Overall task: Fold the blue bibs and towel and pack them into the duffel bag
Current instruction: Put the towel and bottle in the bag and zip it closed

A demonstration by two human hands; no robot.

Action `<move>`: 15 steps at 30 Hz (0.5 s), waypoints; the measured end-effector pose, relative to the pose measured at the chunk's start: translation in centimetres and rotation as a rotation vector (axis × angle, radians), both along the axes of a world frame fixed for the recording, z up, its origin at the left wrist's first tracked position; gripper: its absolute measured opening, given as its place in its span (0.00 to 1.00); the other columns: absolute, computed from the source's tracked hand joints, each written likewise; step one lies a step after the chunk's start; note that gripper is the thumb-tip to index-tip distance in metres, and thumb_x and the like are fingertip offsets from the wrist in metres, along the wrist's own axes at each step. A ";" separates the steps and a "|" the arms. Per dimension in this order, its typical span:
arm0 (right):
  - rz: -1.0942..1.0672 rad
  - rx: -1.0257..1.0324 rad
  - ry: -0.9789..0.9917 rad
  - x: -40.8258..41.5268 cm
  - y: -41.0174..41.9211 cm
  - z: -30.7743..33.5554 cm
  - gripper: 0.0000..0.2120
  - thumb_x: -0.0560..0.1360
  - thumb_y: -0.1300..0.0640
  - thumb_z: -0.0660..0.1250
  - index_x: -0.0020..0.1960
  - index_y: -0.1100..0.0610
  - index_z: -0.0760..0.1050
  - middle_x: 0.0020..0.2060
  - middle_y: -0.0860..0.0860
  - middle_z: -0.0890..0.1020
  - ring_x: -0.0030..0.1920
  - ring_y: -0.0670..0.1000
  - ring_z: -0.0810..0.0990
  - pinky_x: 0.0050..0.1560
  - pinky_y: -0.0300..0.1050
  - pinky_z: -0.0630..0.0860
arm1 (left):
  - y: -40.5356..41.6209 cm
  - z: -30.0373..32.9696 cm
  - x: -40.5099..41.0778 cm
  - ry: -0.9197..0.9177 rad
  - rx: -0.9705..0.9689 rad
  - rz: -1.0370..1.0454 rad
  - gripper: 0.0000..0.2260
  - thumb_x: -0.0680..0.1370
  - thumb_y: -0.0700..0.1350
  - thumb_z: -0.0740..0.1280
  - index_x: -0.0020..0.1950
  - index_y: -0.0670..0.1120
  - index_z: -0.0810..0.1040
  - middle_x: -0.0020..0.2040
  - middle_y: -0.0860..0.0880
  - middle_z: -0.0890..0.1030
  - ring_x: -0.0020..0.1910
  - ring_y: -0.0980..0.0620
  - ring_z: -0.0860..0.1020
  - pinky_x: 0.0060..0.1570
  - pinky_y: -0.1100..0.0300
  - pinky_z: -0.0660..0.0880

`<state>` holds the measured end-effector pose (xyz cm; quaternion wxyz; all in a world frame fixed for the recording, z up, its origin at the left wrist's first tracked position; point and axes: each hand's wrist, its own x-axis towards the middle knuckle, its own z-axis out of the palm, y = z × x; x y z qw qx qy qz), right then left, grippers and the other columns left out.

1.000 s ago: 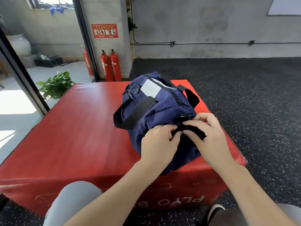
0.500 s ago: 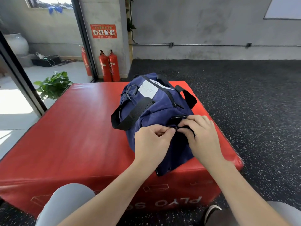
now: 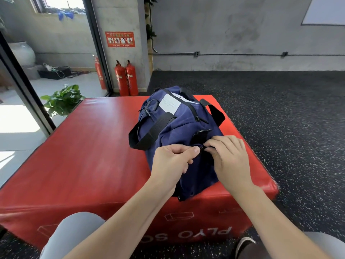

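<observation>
1. now, as i read it, the packing is done or nearly so: no bibs or towel show anywhere, and the navy duffel bag (image 3: 179, 128) sits full-looking on the right part of the red plyo box (image 3: 84, 156), its near end overhanging the front edge a little. i judge the step in hand to be fastening something small at the bag's near end.
2. to do it well, i would keep one hand bracing the fabric taut while the other works the small dark fastener (image 3: 201, 147), pulling along the seam and not across it, so the cloth does not bunch.
3. i would also keep the bag from sliding further off the front edge; a slight push back onto the box would help.
4. my left hand (image 3: 171, 161) comes in from below, fingers curled, thumb and forefinger pinching bag fabric right beside the fastener.
5. my right hand (image 3: 227, 157) lies over the bag's near-right corner, knuckles up, fingers bent, fingertips (image 3: 210, 146) pinching at the fastener; what exactly they hold is too small to tell.
6. the two hands nearly meet, thumb tip to fingertips, with both forearms reaching forward over my knees.
7. the black carry strap (image 3: 149, 133) loops loose on the left side, well clear of the work.
</observation>
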<state>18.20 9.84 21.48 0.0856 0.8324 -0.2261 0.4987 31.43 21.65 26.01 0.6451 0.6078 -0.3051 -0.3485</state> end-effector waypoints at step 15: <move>-0.091 0.087 -0.019 -1.9 -1.8 0.4 0.08 0.80 0.52 0.65 0.50 0.54 0.82 0.49 0.49 0.83 0.51 0.55 0.77 0.54 0.51 0.69 | 2.5 -2.1 2.7 -0.019 0.041 0.074 0.12 0.73 0.42 0.76 0.34 0.38 0.81 0.28 0.45 0.73 0.22 0.54 0.66 0.25 0.66 0.62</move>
